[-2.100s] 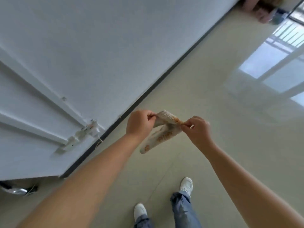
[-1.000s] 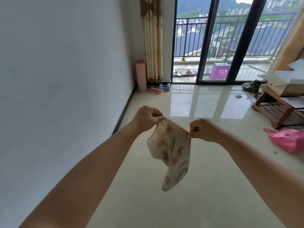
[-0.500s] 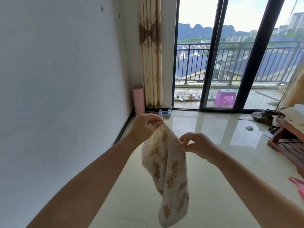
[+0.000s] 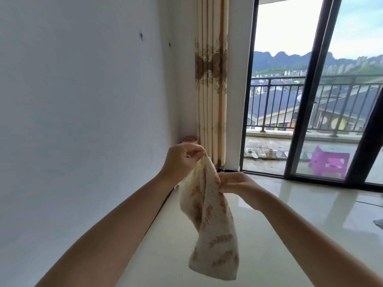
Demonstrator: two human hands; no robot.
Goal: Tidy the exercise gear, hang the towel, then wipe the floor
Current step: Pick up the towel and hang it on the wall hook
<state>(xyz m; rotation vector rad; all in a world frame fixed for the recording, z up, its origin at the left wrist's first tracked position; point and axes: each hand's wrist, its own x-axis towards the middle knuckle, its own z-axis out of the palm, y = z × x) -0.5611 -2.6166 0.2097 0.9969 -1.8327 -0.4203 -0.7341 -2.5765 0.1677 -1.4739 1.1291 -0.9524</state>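
While both arms reach forward above the floor (image 4: 259,235), the towel (image 4: 209,220) hangs in the air between the two hands, in front of the curtain (image 4: 211,90). The left hand (image 4: 180,160) holds the highest corner of the towel, with its fingers (image 4: 194,151) curled and pinched together on the cloth. The right hand (image 4: 238,184) is lower than the left hand and just to the right of the towel; its fingers are closed on the towel's edge about a third of the way down. From these two grips the towel falls in a loose fold, its bottom hem free and clear of the floor. The towel is cream with a tan leaf pattern.

Left of the towel stands a white wall (image 4: 83,100). The curtain hangs in the corner behind the left hand, and the top of a pink roll (image 4: 189,139) shows beside the curtain, just above that hand. Right of the curtain is a glass sliding door (image 4: 306,100). Beyond the door, a purple stool (image 4: 328,161) stands on the balcony before a railing (image 4: 290,104).
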